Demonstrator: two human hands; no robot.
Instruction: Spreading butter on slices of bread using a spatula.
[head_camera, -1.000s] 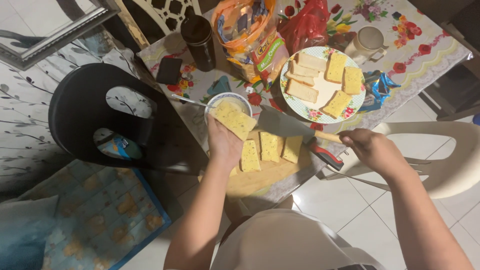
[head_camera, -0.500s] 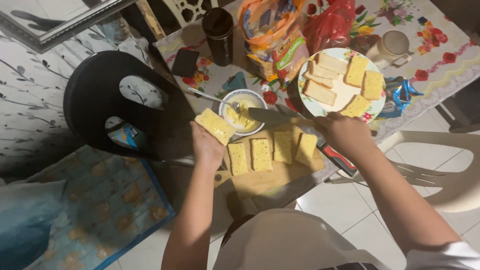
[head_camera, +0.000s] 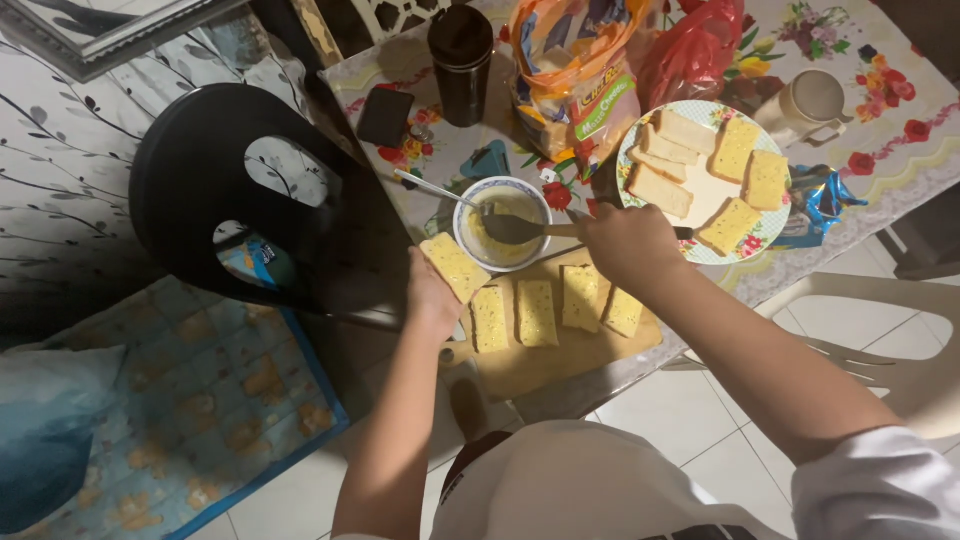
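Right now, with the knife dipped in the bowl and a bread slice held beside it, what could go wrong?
The knife tip sits in the small bowl, which already holds a spoon; pressing on the rim could tip it. The slice in the left hand hangs off the cutting board, so spread may drip. The board lies near the table edge.

Left hand with bread slice, right hand with knife in bowl

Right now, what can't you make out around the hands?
All in the head view:
- Knife handle: hidden inside the right hand.
- Underside of the bread slice: covered by the left hand.
- Bowl contents: a yellowish mix, too blurred to identify.
- Bread bag top: cut off by the upper edge.
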